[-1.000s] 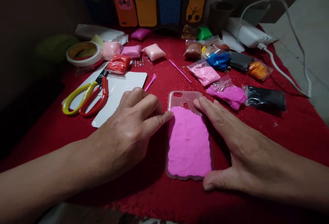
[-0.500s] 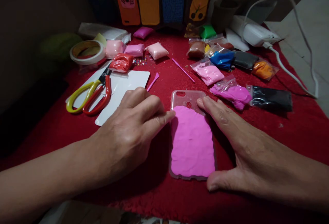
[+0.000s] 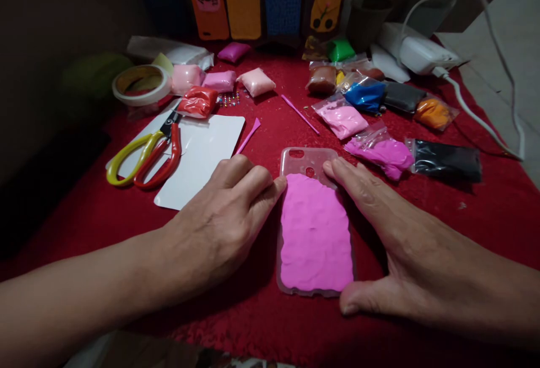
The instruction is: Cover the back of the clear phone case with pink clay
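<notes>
A clear phone case (image 3: 307, 160) lies on the red cloth (image 3: 464, 227), most of it covered by a flat sheet of pink clay (image 3: 315, 233). My left hand (image 3: 223, 221) rests at the case's left edge, fingers curled, with one fingertip pressing the clay's upper left corner. My right hand (image 3: 392, 233) lies flat along the case's right side. Its fingers are stretched out, with the fingertips at the clay's top right and the thumb at the bottom right corner. Neither hand holds anything.
Scissors (image 3: 143, 154) with yellow and red handles lie on a white card (image 3: 202, 160) to the left. A tape roll (image 3: 141, 84), several clay packets (image 3: 367, 98), a pink stick (image 3: 299, 113), a black packet (image 3: 447, 161) and a white charger with cable (image 3: 417, 53) surround the case.
My left hand has shifted slightly right and its fingers curled in closer to the clay's upper left corner. The right hand and the case have stayed put.
</notes>
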{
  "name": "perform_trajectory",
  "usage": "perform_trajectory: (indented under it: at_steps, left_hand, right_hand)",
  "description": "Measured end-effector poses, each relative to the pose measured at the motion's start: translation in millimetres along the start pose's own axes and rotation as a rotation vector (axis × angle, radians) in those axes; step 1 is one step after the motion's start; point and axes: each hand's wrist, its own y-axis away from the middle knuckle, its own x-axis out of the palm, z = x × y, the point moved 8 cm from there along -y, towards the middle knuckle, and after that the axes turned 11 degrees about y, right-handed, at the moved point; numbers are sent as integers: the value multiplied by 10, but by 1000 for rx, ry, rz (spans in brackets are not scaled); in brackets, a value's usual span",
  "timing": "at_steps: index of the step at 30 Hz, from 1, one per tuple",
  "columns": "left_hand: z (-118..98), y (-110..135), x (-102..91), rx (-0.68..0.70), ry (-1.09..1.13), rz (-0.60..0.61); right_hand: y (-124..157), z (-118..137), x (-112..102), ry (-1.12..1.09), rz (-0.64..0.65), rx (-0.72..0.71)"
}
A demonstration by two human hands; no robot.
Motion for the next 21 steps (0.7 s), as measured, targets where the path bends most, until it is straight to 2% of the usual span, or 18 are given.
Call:
perform_trajectory:
  at_steps: [4,8,11,16,21]
  left_hand:
    - [-48,3,60,-9,-115,45]
    - [-67,4,46,6,-147,-6]
    - [9,-8,21,-15,-51,-20]
    - [212,-26,-159,-130,204,-135]
    - [165,-15,-195,-79,222,-115]
  right_hand:
    - [0,-13,18,-8,10,9]
    - [13,-23,33,-23,20,9]
    - [19,-21,30,-32,22,7]
    - [10,-22,21,-39,36,12]
    - [3,-25,20,-34,33,5]
